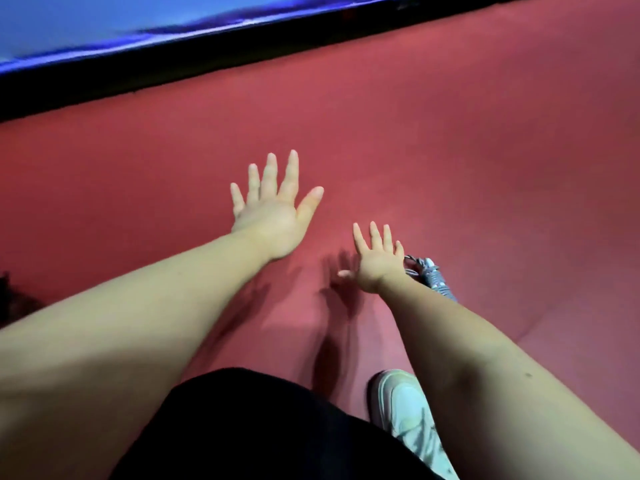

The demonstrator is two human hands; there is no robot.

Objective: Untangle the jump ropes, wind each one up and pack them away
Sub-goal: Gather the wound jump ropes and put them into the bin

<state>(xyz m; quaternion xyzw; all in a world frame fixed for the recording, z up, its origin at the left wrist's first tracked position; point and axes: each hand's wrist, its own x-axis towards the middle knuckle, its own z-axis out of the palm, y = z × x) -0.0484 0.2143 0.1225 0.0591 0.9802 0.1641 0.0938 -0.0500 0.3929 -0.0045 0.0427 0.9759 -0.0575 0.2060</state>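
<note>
- Head view: the left grip [273, 216] is held wide, fingers spread straight above the red floor [450, 133], nothing gripped.
- At its 4 o'clock the right grip [375, 263] is spread wide and empty.
- A grey object [431, 275] at the right grip's 3 o'clock is half hidden by the wrist; whether it is a jump rope handle cannot be told.
- A white shoe [405, 410] is cut off at 5 o'clock.
</note>
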